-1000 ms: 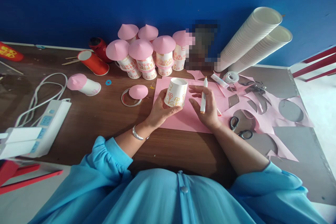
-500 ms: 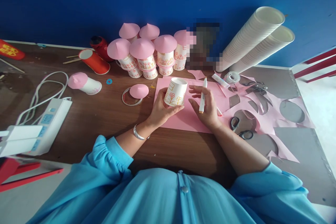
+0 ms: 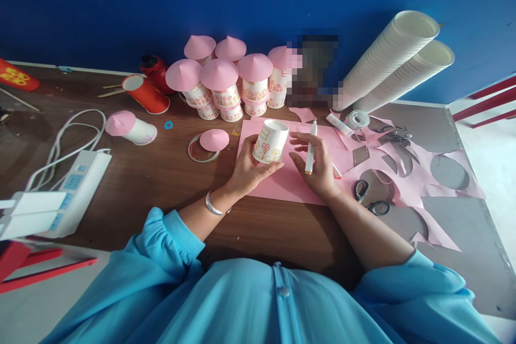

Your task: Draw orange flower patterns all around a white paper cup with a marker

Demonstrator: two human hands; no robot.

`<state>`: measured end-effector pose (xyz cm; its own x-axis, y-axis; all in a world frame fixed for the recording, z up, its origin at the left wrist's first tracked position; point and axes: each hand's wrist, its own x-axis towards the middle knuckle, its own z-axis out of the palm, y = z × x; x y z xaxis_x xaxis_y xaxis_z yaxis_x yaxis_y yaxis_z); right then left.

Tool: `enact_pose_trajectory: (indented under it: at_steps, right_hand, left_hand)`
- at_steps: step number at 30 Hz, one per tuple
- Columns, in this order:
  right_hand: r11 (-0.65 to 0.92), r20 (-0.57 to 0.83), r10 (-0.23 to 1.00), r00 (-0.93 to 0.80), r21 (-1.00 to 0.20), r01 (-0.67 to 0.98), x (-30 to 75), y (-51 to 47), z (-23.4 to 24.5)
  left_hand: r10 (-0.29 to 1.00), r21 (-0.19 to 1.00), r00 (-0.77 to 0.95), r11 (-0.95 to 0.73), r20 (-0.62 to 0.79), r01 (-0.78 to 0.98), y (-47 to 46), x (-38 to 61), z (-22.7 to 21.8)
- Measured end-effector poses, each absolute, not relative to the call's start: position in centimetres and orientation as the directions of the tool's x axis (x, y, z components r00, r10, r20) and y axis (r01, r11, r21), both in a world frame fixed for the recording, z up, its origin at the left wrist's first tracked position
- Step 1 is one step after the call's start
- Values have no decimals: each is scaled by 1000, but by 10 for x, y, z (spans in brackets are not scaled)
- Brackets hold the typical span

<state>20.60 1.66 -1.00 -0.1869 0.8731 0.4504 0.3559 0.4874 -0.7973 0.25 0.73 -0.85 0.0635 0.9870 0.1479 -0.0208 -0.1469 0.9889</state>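
My left hand (image 3: 250, 167) is wrapped round a white paper cup (image 3: 273, 141), held slightly tilted. Orange and red flowers, grass and a window outline are drawn on its side. Just right of the cup, my right hand (image 3: 318, 167) grips a white marker pen (image 3: 311, 148) between thumb and fingers. The pen stands nearly upright, apart from the cup. Both hands are over a pink paper sheet (image 3: 278, 188). A second pen with a red tip (image 3: 337, 172) lies partly hidden behind my right hand.
Several decorated cups with pink cone roofs (image 3: 219, 74) stand by the blue wall. Tall stacks of paper cups (image 3: 382, 59) lean at right. Pink paper scraps (image 3: 411, 172), black-handled scissors (image 3: 378, 207) and a tape roll (image 3: 358, 119) lie below them. A power strip (image 3: 80, 193) is at left.
Both hands keep their hold on the cup and the pen. The cup looks turned a little to the right; otherwise almost nothing differs beyond a slight shift of the view.
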Motion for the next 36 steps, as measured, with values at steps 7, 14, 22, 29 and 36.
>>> enact_pose_trajectory:
  at_steps: [7, 14, 22, 29, 36]
  right_hand:
    - [488, 449, 873, -191, -795, 360, 206, 17, -11]
    - [490, 449, 872, -195, -791, 366, 206, 17, -11]
    - [494, 459, 869, -186, -788, 368, 205, 17, -11]
    - [487, 449, 873, -189, -794, 364, 206, 16, -11]
    - [488, 450, 873, -190, -782, 387, 205, 16, -8]
  left_hand:
    - [985, 987, 69, -154, 158, -55, 7, 2, -10]
    - [988, 988, 56, -137, 141, -68, 7, 3, -8]
    - [985, 956, 171, 66, -17, -285, 7, 1, -8]
    - [978, 919, 199, 130, -58, -371, 7, 0, -11]
    - [958, 830, 276, 217, -80, -514, 6, 2, 1]
